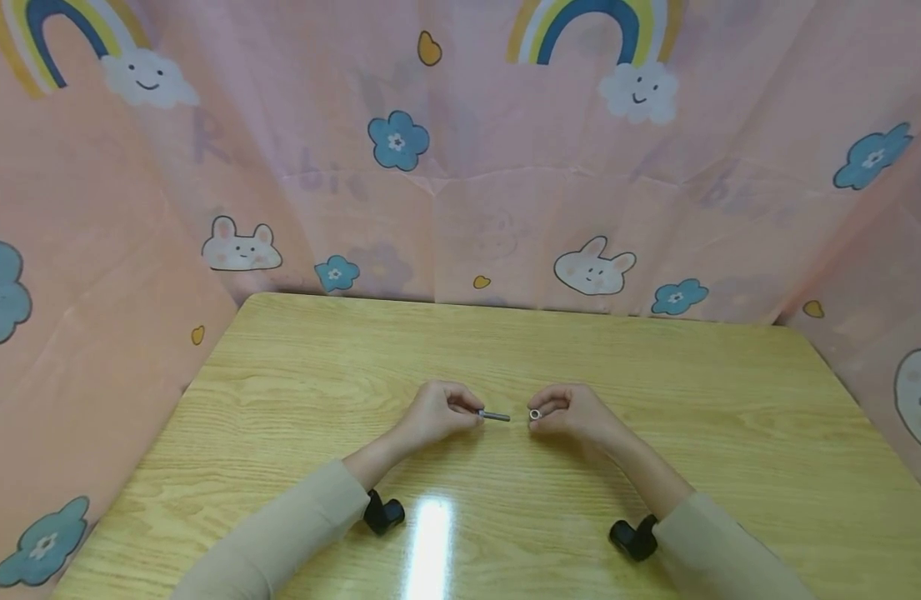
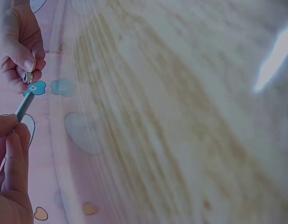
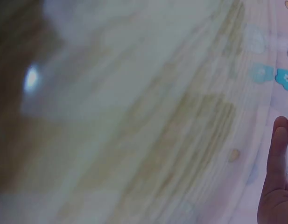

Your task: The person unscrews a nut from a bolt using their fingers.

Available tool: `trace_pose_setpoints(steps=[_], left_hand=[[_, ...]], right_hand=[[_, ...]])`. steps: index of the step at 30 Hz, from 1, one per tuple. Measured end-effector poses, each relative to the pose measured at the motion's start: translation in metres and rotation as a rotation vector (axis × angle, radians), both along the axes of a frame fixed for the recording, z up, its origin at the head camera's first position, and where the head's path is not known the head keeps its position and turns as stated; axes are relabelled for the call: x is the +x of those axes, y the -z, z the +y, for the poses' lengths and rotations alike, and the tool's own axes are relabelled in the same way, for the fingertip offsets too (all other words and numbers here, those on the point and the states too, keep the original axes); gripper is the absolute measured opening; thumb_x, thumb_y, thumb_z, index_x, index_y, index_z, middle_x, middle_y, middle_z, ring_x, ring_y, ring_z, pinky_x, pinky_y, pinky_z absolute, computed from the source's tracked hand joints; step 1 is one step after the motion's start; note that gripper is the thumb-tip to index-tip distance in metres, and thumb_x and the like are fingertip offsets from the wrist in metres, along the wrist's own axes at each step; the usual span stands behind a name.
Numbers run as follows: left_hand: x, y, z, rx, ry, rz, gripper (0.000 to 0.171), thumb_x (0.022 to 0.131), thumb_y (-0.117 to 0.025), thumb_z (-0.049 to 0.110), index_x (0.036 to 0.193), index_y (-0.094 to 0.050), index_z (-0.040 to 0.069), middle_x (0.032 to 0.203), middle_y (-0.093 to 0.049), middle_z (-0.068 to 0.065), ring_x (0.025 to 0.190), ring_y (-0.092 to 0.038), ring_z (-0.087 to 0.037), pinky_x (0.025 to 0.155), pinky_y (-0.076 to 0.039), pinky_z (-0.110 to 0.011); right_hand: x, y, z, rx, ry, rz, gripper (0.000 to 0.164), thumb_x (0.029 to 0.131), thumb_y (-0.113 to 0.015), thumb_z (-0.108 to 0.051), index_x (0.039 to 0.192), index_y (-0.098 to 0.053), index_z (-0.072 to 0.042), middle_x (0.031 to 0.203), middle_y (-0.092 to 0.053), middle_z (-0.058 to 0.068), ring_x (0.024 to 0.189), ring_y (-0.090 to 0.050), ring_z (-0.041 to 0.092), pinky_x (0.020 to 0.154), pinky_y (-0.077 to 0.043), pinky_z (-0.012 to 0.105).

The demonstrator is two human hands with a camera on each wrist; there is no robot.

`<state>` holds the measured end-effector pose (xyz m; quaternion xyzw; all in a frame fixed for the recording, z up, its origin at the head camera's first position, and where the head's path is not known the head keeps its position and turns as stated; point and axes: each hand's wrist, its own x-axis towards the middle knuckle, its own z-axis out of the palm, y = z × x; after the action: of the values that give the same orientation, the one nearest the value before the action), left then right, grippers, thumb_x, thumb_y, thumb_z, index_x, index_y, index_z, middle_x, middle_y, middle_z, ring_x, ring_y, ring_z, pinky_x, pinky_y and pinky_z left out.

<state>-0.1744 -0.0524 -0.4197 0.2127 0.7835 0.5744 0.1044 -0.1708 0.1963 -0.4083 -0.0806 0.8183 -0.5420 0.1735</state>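
Between thumb and fingertips my left hand (image 1: pixel 441 415) pinches a grey metal bolt (image 1: pixel 496 416), its shank pointing right. A small metal nut (image 1: pixel 535 419) is held in the fingertips of my right hand (image 1: pixel 576 415), its hole facing the head camera. A short gap separates bolt tip and nut. In the left wrist view the bolt (image 2: pixel 24 107) points up towards the nut (image 2: pixel 27 77), both hands being visible there. Only part of the right hand (image 3: pixel 277 177) shows at the right wrist view's edge; the nut cannot be made out there.
Both hands are above a wood-grain table (image 1: pixel 317 358). A pink patterned curtain (image 1: pixel 468 225) hangs behind and beside it. A black wrist device (image 1: pixel 385 514) sits at the left cuff, another black device (image 1: pixel 634 537) at the right. Bright light reflects off the tabletop near the front.
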Motion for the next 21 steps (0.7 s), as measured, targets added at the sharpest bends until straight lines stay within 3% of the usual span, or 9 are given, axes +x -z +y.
trace_pose_setpoints(steps=[11, 12, 21], left_hand=[[0.0012, -0.0013, 0.0024, -0.027, 0.003, 0.015, 0.01, 0.077, -0.07, -0.005, 0.087, -0.07, -0.003, 0.084, -0.069, -0.009, 0.07, -0.063, -0.01, 0.063, -0.053, -0.02], [-0.0009, 0.0031, 0.0026, -0.031, 0.002, 0.013, 0.01, 0.077, -0.071, -0.004, 0.086, -0.07, -0.002, 0.083, -0.069, -0.007, 0.069, -0.062, -0.008, 0.062, -0.052, -0.02], [-0.0005, 0.0058, 0.0031, -0.045, 0.006, 0.013, 0.01, 0.075, -0.072, -0.005, 0.084, -0.071, -0.002, 0.08, -0.068, -0.008, 0.067, -0.061, -0.008, 0.059, -0.051, -0.019]], right_hand=[[-0.0081, 0.0033, -0.0031, 0.09, -0.036, -0.008, 0.028, 0.076, -0.075, -0.003, 0.1, -0.065, 0.006, 0.08, -0.067, 0.005, 0.075, -0.062, 0.014, 0.069, -0.051, 0.024], [-0.0085, 0.0037, -0.0038, 0.1, -0.041, -0.005, 0.027, 0.075, -0.075, -0.003, 0.099, -0.065, 0.005, 0.08, -0.068, 0.004, 0.075, -0.063, 0.014, 0.069, -0.051, 0.024], [-0.0088, 0.0069, -0.0051, 0.165, -0.052, -0.009, 0.023, 0.073, -0.076, -0.001, 0.094, -0.067, 0.002, 0.077, -0.066, 0.002, 0.071, -0.06, 0.013, 0.063, -0.05, 0.024]])
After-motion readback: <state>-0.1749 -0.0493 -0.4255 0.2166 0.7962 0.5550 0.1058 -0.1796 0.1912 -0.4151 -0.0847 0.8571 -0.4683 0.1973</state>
